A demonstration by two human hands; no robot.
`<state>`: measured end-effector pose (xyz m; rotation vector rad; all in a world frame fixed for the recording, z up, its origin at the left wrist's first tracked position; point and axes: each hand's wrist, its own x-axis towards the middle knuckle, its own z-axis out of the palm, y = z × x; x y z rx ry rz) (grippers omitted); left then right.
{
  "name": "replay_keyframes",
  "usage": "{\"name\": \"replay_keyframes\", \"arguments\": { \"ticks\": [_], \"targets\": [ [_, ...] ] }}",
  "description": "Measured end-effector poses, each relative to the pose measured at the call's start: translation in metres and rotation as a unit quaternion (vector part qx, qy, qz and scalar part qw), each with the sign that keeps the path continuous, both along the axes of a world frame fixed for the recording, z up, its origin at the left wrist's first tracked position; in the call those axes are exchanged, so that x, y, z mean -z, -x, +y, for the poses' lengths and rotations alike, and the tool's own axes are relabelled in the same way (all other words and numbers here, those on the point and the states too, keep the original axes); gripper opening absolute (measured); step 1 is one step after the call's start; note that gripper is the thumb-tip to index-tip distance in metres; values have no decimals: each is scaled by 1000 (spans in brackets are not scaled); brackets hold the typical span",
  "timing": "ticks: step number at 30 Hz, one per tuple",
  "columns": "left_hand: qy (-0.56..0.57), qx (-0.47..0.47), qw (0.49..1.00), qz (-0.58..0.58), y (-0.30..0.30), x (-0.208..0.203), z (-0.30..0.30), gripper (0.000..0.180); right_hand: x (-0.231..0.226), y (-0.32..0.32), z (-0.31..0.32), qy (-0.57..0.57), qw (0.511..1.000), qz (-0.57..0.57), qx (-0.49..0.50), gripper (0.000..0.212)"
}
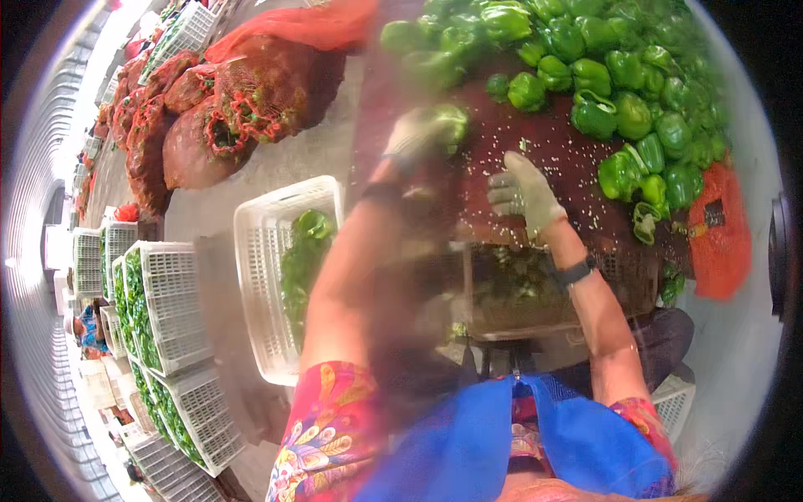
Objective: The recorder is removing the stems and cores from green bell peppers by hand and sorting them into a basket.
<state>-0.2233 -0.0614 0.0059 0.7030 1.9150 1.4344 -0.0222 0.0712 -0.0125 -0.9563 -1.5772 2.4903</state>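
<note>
Left grip [416, 135] apparently clasping green pepper [452, 125], likely sorting; right grip [527, 196] empty, slack. Probably calls for release next, perhaps into crate [253, 280] nearside-left.

Both arms [609, 322] fwd, R hand [527, 197] unfurled, thumb [517, 161] apart, L hand [421, 136] blurred, grip unclear

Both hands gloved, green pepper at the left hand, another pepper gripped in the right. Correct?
Last part's wrong: the head view shows the right hand open, with no pepper in it. Both hands are gloved, and the green pepper is at the left hand.
</note>
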Motion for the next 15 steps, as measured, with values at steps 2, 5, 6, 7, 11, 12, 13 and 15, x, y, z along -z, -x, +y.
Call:
{"name": "replay_keyframes", "arguments": {
  "ticks": [2,5,6,7,11,12,13,15],
  "targets": [
    [3,-34,999,2,-31,-15,-1,34,0,6,3,6,1000,20,1,62],
    [-71,5,995,-68,-63,-19,2,45,-21,9,-9,-27,996,87,22,57],
    [-81,18,993,-84,-76,-18,9,47,-12,6,-1,-30,996,82,33,57],
    [-70,37,995,-64,-88,-19,16,48,6,7,10,-157,970,176,52,51],
    [-117,67,978,-161,-119,-9,20,52,18,-7,13,-44,981,161,102,35],
    [-108,74,969,-207,-123,-16,19,54,20,-7,12,18,981,165,105,33],
    [-106,75,969,-209,-125,-24,18,54,22,-9,10,20,981,163,107,33],
    [14,100,995,-22,-131,-37,15,56,8,-11,-1,37,977,119,175,31]
  ]
}}
